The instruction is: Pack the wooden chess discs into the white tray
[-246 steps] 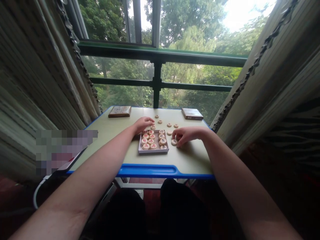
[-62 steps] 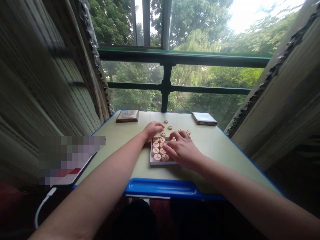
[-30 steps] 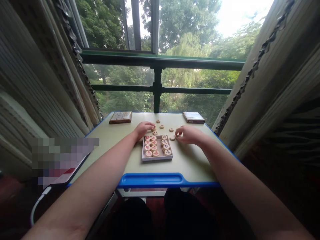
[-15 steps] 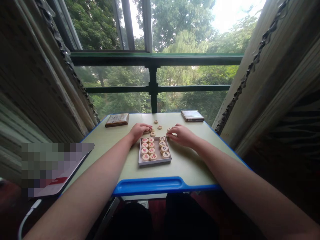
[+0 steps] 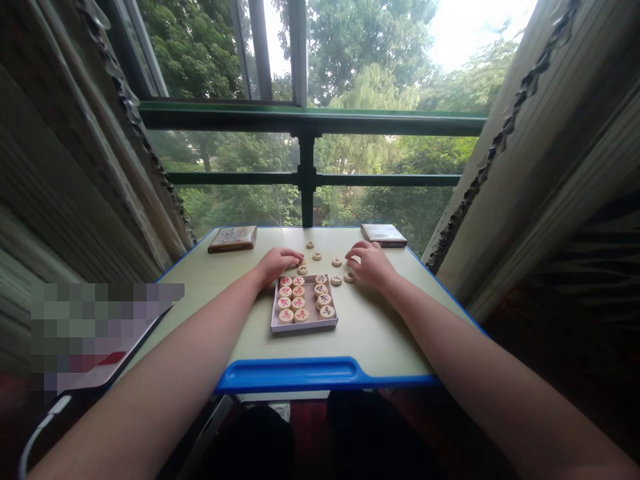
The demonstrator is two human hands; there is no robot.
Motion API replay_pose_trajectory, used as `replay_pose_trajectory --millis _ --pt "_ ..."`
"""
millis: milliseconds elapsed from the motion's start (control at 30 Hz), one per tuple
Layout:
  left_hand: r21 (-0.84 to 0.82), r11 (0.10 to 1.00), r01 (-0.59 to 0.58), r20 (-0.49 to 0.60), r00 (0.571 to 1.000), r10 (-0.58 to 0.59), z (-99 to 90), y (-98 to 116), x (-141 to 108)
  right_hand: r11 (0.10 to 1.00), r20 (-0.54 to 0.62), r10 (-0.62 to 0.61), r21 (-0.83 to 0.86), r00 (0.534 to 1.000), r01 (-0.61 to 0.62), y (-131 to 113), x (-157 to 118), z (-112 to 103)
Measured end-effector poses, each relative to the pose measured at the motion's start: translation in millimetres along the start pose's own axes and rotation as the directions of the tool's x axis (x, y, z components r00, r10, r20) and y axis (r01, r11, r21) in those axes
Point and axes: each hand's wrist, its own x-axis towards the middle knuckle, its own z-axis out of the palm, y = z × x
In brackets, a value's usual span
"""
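A shallow white box [image 5: 304, 327] holds round wooden pieces, red-marked ones in two columns on its left and dark-marked ones [image 5: 327, 312] along its right side. Behind the box's left corner, my left hand [image 5: 279, 265] has its fingertips at a wooden piece [image 5: 303, 269], its fingers bent together; whether it grips one is too small to tell. My right hand [image 5: 369, 265] is right of the box, fingers curved and apart, just above a loose piece [image 5: 349, 277]. Other loose pieces [image 5: 337, 262] lie between the hands, one [image 5: 336, 281] close to the box's right corner.
Two flat boxes lie at the table's back, one at the left [image 5: 233, 239] and one at the right [image 5: 384, 235]. A blue tray edge [image 5: 293, 373] runs along the front. A laptop-like device with a white cable stands at the left.
My right hand has moved right and slightly back, away from the box, uncovering loose pieces near the box's right corner. The left hand stays at nearly the same spot.
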Motion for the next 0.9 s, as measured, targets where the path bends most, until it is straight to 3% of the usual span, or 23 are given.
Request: replay_pose_trajectory --millis 167,600,767,900 --pt "0.043 0.999 -0.012 0.023 1.0 0.011 -2.1 0.7 0.5 0.988 0.086 0.141 0.048 0.986 -0.146 6.7 2.7 -0.8" --pt "0.087 0.996 -0.036 0.022 0.999 0.035 -2.8 2.5 -0.5 0.959 0.131 0.225 0.148 0.965 -0.244 4.2 2.6 -2.8" --pt "0.118 0.992 -0.047 0.03 0.999 0.044 -3.1 3.3 -0.9 0.95 0.139 0.193 0.221 0.971 -0.221 2.9 2.0 -1.1" --pt "0.133 0.99 -0.05 0.019 0.999 0.047 -2.4 3.1 -0.7 0.959 0.116 0.193 0.187 0.974 -0.212 3.5 2.7 -2.4"
